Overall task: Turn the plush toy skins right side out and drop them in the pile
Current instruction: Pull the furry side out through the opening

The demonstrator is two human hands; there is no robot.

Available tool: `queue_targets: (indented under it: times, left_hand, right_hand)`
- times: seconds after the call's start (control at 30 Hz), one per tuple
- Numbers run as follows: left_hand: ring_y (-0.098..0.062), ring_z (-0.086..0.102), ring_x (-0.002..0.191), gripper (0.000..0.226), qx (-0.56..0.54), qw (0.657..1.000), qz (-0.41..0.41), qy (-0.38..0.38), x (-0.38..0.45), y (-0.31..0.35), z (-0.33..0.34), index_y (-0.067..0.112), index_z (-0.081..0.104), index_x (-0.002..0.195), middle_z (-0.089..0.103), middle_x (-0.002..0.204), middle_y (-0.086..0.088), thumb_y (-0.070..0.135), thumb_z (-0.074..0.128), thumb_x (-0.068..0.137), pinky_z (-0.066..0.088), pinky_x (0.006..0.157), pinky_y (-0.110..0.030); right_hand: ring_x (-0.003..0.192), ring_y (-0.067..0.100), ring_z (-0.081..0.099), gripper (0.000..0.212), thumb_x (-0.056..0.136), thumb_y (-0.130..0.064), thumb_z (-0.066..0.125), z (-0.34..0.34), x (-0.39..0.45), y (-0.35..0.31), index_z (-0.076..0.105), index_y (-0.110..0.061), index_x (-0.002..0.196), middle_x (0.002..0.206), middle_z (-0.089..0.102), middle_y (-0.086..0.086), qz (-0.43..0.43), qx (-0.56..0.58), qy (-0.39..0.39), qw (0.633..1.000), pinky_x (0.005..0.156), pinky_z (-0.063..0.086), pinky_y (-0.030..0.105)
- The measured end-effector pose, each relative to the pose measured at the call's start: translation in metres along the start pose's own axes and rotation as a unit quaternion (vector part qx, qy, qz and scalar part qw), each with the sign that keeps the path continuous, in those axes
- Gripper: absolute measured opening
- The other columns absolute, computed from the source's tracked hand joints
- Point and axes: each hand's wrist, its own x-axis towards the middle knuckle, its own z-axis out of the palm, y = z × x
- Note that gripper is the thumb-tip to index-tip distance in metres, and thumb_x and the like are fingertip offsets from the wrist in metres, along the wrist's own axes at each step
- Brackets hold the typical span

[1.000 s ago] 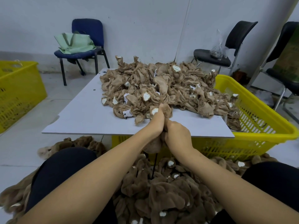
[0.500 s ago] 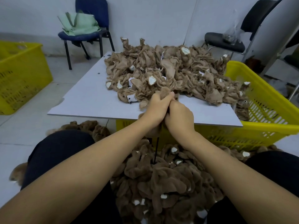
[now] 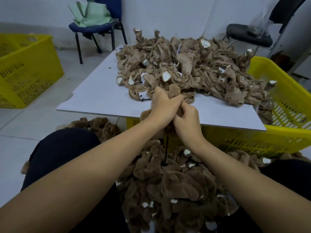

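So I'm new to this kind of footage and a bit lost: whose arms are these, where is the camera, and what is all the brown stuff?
The camera sits on a person's head, looking down at their own bare arms. The left hand and right hand both grip one plush toy skin. On the white board lies a heap of inside-out skins; fluffy finished ones form the pile between the knees. A yellow crate supports the board.

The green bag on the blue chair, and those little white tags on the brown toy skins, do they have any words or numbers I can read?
Green bag: a small dark mark near its lower edge, too blurred to read.
White tags on the toy skins: dark marks, too small to read.
Yellow baskets: no text visible.
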Motion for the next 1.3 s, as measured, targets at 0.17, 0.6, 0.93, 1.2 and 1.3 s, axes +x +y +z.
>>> queue_targets:
  times: [0.17,0.6,0.93,1.2,1.3]
  left_hand:
    - [-0.019,0.061,0.080,0.031,-0.056,0.998,-0.035,-0.020,-0.006,0.002,-0.009,0.016,0.048,0.084,0.056,0.087,-0.003,0.039,0.065,0.096,0.052,0.078,-0.040]
    - [-0.011,0.065,0.056,0.057,-0.127,0.991,0.034,0.025,-0.045,-0.016,-0.058,-0.011,0.067,0.077,0.062,0.050,-0.002,0.038,0.055,0.103,0.053,0.064,-0.017]
    - [-0.027,0.065,0.069,0.061,-0.226,0.950,0.187,0.105,-0.038,-0.010,-0.062,-0.010,0.068,0.070,0.066,0.072,-0.027,0.028,0.041,0.109,0.055,0.070,-0.027]
    - [-0.025,0.062,0.067,0.065,-0.179,0.975,0.125,0.034,-0.041,-0.031,-0.047,-0.015,0.062,0.078,0.061,0.077,-0.035,0.036,0.035,0.108,0.053,0.065,-0.032]
    - [-0.020,0.052,0.056,0.046,-0.120,0.986,0.104,0.045,-0.047,-0.038,-0.041,0.002,0.051,0.064,0.052,0.058,-0.013,0.029,0.058,0.100,0.045,0.054,-0.030]
  right_hand:
    - [0.052,0.011,0.051,0.027,0.089,0.005,0.053,0.009,-0.005,-0.002,0.050,-0.014,0.071,0.058,0.053,-0.002,0.005,0.078,-0.022,0.997,0.048,0.036,0.026]
    - [0.058,0.006,0.062,0.029,0.086,0.000,0.060,0.039,-0.037,-0.027,0.065,-0.027,0.077,0.069,0.066,-0.016,-0.069,0.133,-0.083,0.985,0.053,0.044,0.023]
    - [0.064,0.028,0.057,0.012,0.091,-0.013,0.057,0.031,-0.014,-0.049,0.061,-0.004,0.085,0.071,0.060,0.006,-0.192,-0.063,-0.045,0.978,0.056,0.047,0.047]
    - [0.075,0.037,0.065,0.013,0.086,-0.001,0.057,0.026,-0.017,-0.035,0.067,0.000,0.095,0.086,0.070,0.019,-0.144,-0.158,-0.103,0.972,0.067,0.055,0.050]
    - [0.087,0.035,0.069,0.040,0.087,0.003,0.055,0.024,-0.022,-0.030,0.064,0.001,0.125,0.104,0.072,0.018,-0.138,-0.146,-0.100,0.974,0.074,0.057,0.047]
